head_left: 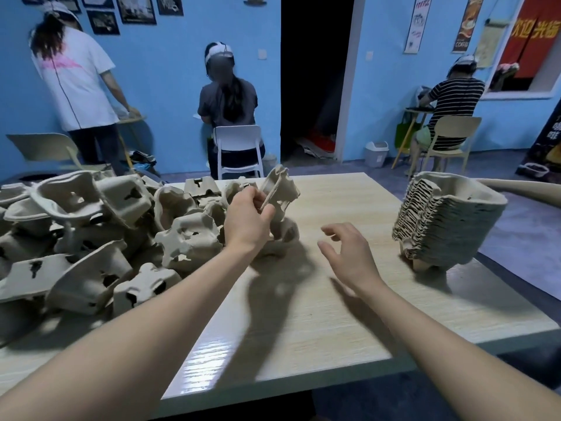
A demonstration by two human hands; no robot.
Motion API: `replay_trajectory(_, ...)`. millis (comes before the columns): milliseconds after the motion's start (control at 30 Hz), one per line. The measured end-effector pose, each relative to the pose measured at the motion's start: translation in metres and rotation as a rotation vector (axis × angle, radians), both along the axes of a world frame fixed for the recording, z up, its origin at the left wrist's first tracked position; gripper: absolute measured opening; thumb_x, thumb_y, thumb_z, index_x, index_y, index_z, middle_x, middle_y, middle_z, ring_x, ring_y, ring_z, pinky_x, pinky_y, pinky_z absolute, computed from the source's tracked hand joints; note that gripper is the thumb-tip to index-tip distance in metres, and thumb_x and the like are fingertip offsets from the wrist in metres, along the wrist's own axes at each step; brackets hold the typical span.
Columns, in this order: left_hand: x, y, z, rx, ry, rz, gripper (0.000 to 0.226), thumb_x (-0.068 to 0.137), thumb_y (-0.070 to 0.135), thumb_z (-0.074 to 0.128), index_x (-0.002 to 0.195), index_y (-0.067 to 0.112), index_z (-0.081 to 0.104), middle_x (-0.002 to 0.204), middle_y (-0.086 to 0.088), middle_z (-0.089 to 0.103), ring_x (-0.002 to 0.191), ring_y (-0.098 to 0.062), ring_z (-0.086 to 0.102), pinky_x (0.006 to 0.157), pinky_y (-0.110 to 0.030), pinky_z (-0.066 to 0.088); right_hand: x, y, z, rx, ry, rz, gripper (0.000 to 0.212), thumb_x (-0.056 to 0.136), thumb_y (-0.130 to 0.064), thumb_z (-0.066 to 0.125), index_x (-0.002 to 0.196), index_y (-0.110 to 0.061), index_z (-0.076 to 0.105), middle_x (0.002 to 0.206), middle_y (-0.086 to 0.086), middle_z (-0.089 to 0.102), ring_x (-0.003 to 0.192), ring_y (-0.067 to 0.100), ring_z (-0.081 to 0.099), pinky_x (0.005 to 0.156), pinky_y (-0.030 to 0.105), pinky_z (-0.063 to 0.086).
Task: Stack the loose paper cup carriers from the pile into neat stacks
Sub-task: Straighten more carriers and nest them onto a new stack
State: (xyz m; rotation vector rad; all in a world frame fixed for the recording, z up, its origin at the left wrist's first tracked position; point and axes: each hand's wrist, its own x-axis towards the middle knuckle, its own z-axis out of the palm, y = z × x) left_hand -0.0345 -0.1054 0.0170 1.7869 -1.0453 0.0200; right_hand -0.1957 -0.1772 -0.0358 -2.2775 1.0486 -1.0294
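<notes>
A jumbled pile of beige pulp cup carriers (91, 232) covers the left half of the wooden table (303, 329). My left hand (247, 221) pinches the rim of one carrier (280, 188), lifted and tilted on edge above the pile's right end. Another carrier (282, 235) lies on the table just below it. My right hand (349, 253) hovers over the table's middle with fingers spread and relaxed, holding nothing. A tall neat stack of nested carriers (446, 220) stands at the table's right side, a little right of my right hand.
The table's right edge runs just past the stack. Beyond the far edge stand a white chair (239, 150) with a seated person, a standing person at the left, and another seated person at the right. A small bin (376, 153) sits by the doorway.
</notes>
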Motion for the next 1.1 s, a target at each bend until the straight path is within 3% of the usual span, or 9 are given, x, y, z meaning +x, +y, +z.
replay_trajectory(167, -0.016, -0.004, 0.023, -0.052, 0.221, -0.068, 0.003, 0.083, 0.01, 0.058, 0.082, 0.01, 0.055, 0.069, 0.004, 0.052, 0.066, -0.016, 0.05, 0.067, -0.032, 0.042, 0.016, 0.007, 0.036, -0.112, -0.05, 0.147, 0.034, 0.079, -0.008, 0.07, 0.111, -0.003, 0.061, 0.105, 0.011, 0.06, 0.089, 0.019, 0.054, 0.079, 0.015, 0.034)
replay_trajectory(300, -0.025, -0.004, 0.032, -0.013, 0.581, -0.175, 0.009, 0.088, 0.018, 0.06, 0.091, 0.01, 0.057, 0.078, -0.007, 0.058, 0.06, -0.018, 0.052, 0.057, -0.031, 0.045, 0.016, 0.008, 0.045, -0.102, -0.072, 0.173, 0.055, 0.071, -0.011, 0.077, 0.121, -0.007, 0.053, 0.111, 0.007, 0.055, 0.097, 0.018, 0.051, 0.087, 0.024, 0.041)
replay_trajectory(400, -0.034, -0.001, 0.038, -0.102, 0.909, -0.337, 0.006, 0.091, 0.011, 0.059, 0.093, 0.006, 0.059, 0.084, -0.009, 0.064, 0.066, -0.013, 0.062, 0.06, -0.024, 0.053, 0.014, 0.003, 0.046, -0.136, -0.039, 0.146, 0.066, 0.065, -0.022, 0.081, 0.123, -0.014, 0.051, 0.114, 0.003, 0.054, 0.104, 0.018, 0.048, 0.092, 0.034, 0.043)
replay_trajectory(600, -0.048, 0.0, 0.046, -0.13, 1.15, -0.45, 0.007, 0.09, 0.013, 0.061, 0.09, 0.006, 0.059, 0.075, -0.005, 0.064, 0.066, -0.009, 0.062, 0.058, -0.018, 0.055, 0.003, 0.003, 0.05, -0.256, 0.01, 0.004, 0.047, 0.079, -0.031, 0.07, 0.119, -0.015, 0.053, 0.107, 0.003, 0.055, 0.099, 0.023, 0.049, 0.088, 0.036, 0.042)
replay_trajectory(667, -0.05, -0.001, 0.048, -0.083, 1.122, -0.471, 0.013, 0.091, 0.019, 0.06, 0.087, 0.007, 0.059, 0.077, -0.005, 0.063, 0.069, -0.01, 0.061, 0.06, -0.018, 0.055, -0.003, 0.004, 0.054, -0.246, 0.028, 0.011, 0.035, 0.084, -0.027, 0.064, 0.114, -0.012, 0.056, 0.105, 0.006, 0.056, 0.098, 0.024, 0.05, 0.085, 0.039, 0.043)
replay_trajectory(767, -0.055, 0.001, 0.05, -0.04, 1.004, -0.496, 0.02, 0.093, 0.023, 0.056, 0.089, 0.003, 0.056, 0.068, -0.004, 0.054, 0.051, -0.006, 0.053, 0.05, -0.017, 0.052, -0.012, 0.002, 0.06, -0.224, 0.057, -0.035, 0.018, 0.09, -0.018, 0.055, 0.099, -0.005, 0.062, 0.098, 0.014, 0.059, 0.095, 0.031, 0.054, 0.074, 0.038, 0.039)
replay_trajectory(833, -0.055, 0.002, 0.049, 0.005, 0.674, -0.427, 0.023, 0.093, 0.024, 0.057, 0.094, 0.001, 0.058, 0.069, -0.007, 0.055, 0.047, -0.006, 0.051, 0.045, -0.017, 0.046, -0.019, -0.001, 0.066, -0.211, 0.035, -0.1, 0.016, 0.09, -0.016, 0.054, 0.093, -0.002, 0.062, 0.095, 0.017, 0.061, 0.091, 0.034, 0.054, 0.068, 0.036, 0.034)
replay_trajectory(933, -0.05, 0.001, 0.048, -0.005, 0.064, -0.184, 0.02, 0.087, 0.03, 0.065, 0.094, 0.011, 0.061, 0.087, -0.002, 0.064, 0.072, -0.012, 0.06, 0.066, -0.027, 0.051, -0.032, -0.008, 0.079, -0.161, -0.008, -0.146, 0.017, 0.089, -0.018, 0.055, 0.085, -0.002, 0.06, 0.086, 0.018, 0.062, 0.08, 0.031, 0.052, 0.064, 0.034, 0.031)
replay_trajectory(1100, -0.054, -0.01, 0.045, 0.097, -0.047, -0.247, 0.033, 0.085, 0.026, 0.068, 0.113, 0.015, 0.055, 0.107, -0.002, 0.059, 0.093, -0.015, 0.057, 0.084, -0.031, 0.048, -0.056, -0.014, 0.099, -0.123, -0.086, -0.107, 0.016, 0.091, -0.024, 0.057, 0.082, -0.01, 0.057, 0.076, 0.003, 0.058, 0.074, 0.022, 0.051, 0.062, 0.031, 0.033)
